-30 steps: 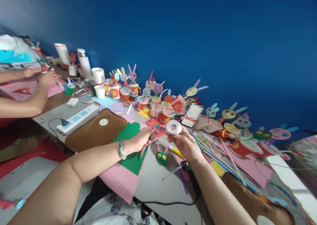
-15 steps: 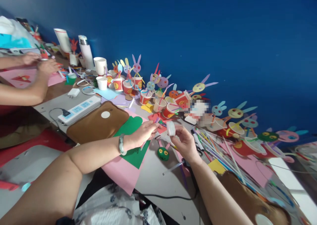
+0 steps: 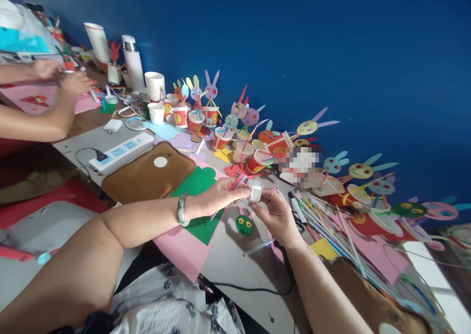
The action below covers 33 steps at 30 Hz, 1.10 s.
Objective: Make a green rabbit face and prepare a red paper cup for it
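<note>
My right hand (image 3: 276,218) grips a small white roll of tape (image 3: 255,192) between thumb and fingers. Pressed up against the roll's left side are the fingertips of my left hand (image 3: 215,196), which wears a jade-coloured bangle (image 3: 181,210). Thin red and purple strips (image 3: 238,181) stick up from my left fingers; their lower ends are hidden. Just below the hands lies a round green paper face (image 3: 244,225) with yellow eyes and pink ears. A translucent stick (image 3: 259,248) rests beside it. Green paper (image 3: 200,228) on a pink sheet (image 3: 180,260) lies under my left wrist.
Several red and white paper cups (image 3: 222,139) with paper rabbit faces line the blue wall. A power strip (image 3: 121,152) and brown bear-shaped mat (image 3: 147,177) lie left. Colourful sticks (image 3: 331,221) and a black cable (image 3: 253,291) lie right and in front. Another person's hands (image 3: 73,81) work far left.
My left hand has moved right, so its fingertips now meet the tape roll; before, there was a gap. The whole view has shifted slightly. The other person's hands stay around a red paper figure.
</note>
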Tool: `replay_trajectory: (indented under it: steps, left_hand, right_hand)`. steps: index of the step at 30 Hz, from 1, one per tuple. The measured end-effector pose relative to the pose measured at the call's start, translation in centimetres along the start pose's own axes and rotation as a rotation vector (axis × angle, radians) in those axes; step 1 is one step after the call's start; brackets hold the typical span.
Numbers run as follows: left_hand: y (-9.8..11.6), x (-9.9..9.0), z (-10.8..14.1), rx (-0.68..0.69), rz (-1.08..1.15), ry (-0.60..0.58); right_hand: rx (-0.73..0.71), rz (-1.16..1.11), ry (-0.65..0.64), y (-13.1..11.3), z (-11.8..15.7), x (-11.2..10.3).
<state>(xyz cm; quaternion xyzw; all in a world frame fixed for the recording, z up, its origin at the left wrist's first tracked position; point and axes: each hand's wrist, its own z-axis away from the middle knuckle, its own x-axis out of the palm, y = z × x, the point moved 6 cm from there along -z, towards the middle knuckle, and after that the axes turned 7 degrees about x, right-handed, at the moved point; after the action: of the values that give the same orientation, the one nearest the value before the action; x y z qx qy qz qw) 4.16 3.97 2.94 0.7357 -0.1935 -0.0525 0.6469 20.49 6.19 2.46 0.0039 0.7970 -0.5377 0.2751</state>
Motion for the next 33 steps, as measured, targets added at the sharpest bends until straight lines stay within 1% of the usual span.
replay_trajectory:
  steps: [4,6,8,13,16,18,23,26,28,31,33]
  left_hand:
    - [0.8,-0.1,0.1,-0.006,-0.009,0.03]
    - [1.1,-0.1,0.1,0.008,-0.007,0.031]
    - [1.2,0.0,0.1,0.032,-0.008,0.018]
    - [0.3,-0.1,-0.2,0.066,0.016,0.022]
    - [0.0,0.0,-0.2,0.087,0.003,0.003]
    - [0.0,0.0,-0.2,0.104,-0.013,0.011]
    - [-0.4,-0.3,0.0,0.05,0.0,0.055]
    - [-0.3,-0.3,-0.1,0.016,-0.017,0.058]
    - [0.0,-0.2,-0.1,0.005,-0.024,0.051]
    - [0.5,0.1,0.0,0.011,-0.029,0.016]
    - [0.4,0.3,0.2,-0.021,-0.03,-0.01]
  right_hand:
    - [0.073,-0.028,-0.037,-0.2,0.2,0.3]
    - [0.106,-0.024,-0.049,-0.7,0.3,0.4]
    - [0.11,0.007,-0.043,-1.5,0.4,0.4]
    - [0.094,0.154,0.0,-3.2,0.7,0.2]
    - [0.109,0.155,0.0,-3.4,0.8,0.3]
    - [0.116,0.143,0.006,-3.2,0.8,0.4]
    - [0.101,0.195,0.058,-3.0,0.4,0.2]
    - [0.101,0.239,0.1,-3.1,0.4,-0.1]
    - [0.105,0.254,0.11,-3.2,0.5,-0.2]
    - [0.101,0.257,0.088,-3.4,0.6,-0.1]
    - [0.094,0.251,0.076,-3.5,0.7,0.0]
